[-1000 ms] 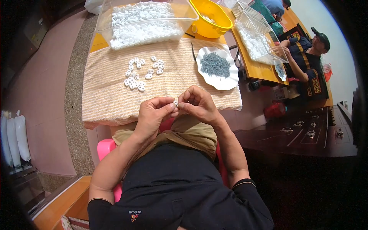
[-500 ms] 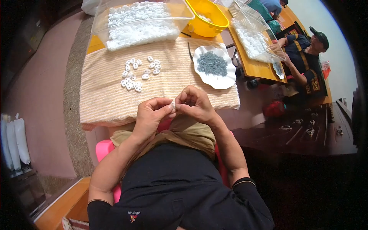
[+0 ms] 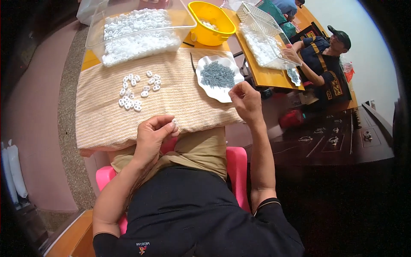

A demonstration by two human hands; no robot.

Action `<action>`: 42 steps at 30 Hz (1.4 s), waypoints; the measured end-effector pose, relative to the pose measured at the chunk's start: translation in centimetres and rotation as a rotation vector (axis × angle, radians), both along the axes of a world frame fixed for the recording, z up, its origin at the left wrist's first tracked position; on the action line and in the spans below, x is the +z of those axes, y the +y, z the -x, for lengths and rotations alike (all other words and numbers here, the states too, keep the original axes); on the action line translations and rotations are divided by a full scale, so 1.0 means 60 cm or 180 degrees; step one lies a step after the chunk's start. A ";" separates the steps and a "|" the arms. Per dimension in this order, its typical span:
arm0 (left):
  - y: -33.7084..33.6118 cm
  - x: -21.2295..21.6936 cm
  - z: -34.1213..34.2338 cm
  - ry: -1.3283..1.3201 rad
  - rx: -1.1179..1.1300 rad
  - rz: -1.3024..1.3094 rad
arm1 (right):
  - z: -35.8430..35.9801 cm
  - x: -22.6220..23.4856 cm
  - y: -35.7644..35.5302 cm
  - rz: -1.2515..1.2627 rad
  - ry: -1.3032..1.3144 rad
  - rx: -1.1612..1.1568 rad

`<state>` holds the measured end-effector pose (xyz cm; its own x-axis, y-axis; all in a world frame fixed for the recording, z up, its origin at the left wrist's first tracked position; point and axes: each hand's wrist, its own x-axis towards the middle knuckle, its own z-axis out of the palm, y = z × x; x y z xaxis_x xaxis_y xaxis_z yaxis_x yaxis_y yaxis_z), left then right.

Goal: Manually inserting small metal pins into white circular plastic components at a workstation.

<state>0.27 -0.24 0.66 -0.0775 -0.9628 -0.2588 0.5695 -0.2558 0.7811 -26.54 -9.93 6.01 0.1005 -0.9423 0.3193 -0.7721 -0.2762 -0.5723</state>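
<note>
The fingers of my left hand (image 3: 150, 133) are pinching a small white piece (image 3: 174, 121) by the cloth's (image 3: 100, 113) near edge, mostly hiding it. My right hand (image 3: 247, 103) is curling beside the scalloped plate (image 3: 219, 95); whether its fingers are clamping anything I cannot tell. The plate is holding grey-blue pieces (image 3: 217, 74), the clear bin (image 3: 182, 28) white ones, the yellow tub (image 3: 209, 37) pale bits. The bin's far end is running out of view. Loose two-holed pieces (image 3: 128, 103) are lying on the cloth, which is covering my table (image 3: 90, 59); a co-worker (image 3: 319, 62) is sitting rightward.
</note>
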 end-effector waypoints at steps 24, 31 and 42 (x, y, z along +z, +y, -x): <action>0.000 -0.011 -0.003 0.0006 -0.0056 0.0029 | 0.005 -0.023 -0.092 -0.0434 0.1490 0.0397; 0.001 -0.007 -0.006 0.0005 -0.0044 -0.0059 | -0.001 -0.002 -0.064 -0.0372 0.0914 0.0659; -0.002 -0.001 -0.001 0.0354 0.0070 -0.0217 | -0.088 -0.056 0.017 -0.1797 -0.1941 0.1732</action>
